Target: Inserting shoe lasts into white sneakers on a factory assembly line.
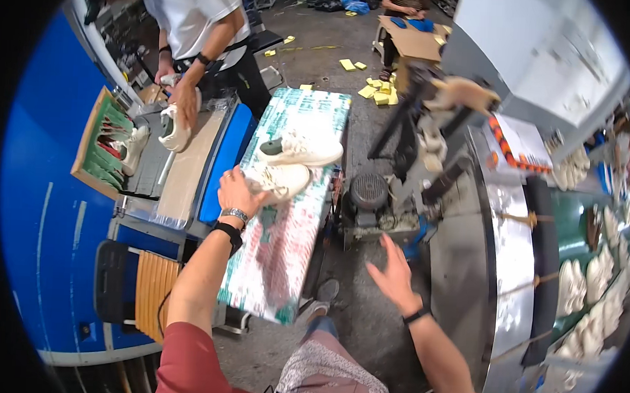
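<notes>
Two cream lace-up sneakers lie side by side on a padded tabletop (273, 258) with smeared green, white and red markings. The farther sneaker (310, 148) shows a dark green heel patch. Beside the heel end of the nearer sneaker (291, 181) is my left hand (239, 193), its thumb against the shoe and its fingers apart. Bare of any object, my right hand (394, 274) hovers to the right of the tabletop, fingers stretched out and spread.
Across the left bench, a co-worker handles a cream shoe (175, 128) near a green-lined wooden box (101, 145). A motor (368, 192) stands right of the tabletop. A metal-edged conveyor (511, 247) and racks of shoes (592, 279) line the right. A slatted chair (158, 284) stands at left.
</notes>
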A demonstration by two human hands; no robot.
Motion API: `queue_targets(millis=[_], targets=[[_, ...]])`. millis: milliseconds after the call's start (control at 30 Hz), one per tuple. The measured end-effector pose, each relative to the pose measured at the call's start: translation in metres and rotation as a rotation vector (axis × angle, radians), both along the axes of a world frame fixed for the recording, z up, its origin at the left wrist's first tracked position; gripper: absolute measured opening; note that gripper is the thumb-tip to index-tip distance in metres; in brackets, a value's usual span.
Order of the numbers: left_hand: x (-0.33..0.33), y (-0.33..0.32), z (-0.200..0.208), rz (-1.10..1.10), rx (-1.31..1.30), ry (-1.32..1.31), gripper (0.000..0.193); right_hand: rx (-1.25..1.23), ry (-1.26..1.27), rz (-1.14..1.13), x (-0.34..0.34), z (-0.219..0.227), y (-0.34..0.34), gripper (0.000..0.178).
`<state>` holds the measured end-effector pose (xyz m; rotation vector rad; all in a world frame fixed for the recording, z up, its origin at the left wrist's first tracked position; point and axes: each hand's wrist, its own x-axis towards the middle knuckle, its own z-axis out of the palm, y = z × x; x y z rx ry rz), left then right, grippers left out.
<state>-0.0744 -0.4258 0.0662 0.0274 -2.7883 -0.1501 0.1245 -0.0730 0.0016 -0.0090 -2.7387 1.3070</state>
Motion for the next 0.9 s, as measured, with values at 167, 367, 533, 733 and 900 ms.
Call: queue_targets(millis=[167, 367, 533, 733, 900], targets=[[-0.084, -0.035, -0.010, -0.357, 0.162, -0.542, 0.079, 0.241, 0.234, 0.218, -0.263, 0.026, -0.089, 0.089], [-0.094, -0.013, 0.009, -0.384, -0.017, -0.699, 0.060, 0.296, 0.114, 0.415, -0.362, 0.021, -0.132, 0.082], [-0.070, -0.002, -0.028, -0.576, 0.184, -0.478, 0.044, 0.214, 0.027, -0.118, -0.256, 0.032, -0.056, 0.080], [-0.037, -0.012, -0.002, -0.340, 0.063, -0.507, 0.061, 0.096, -0.307, -0.770, -0.002, 0.075, 0.130, 0.079], [0.020, 0.043, 0.010, -0.408, -0.028, -0.609, 0.066, 0.368, -0.338, -1.242, 0.135, 0.069, 0.301, 0.074]])
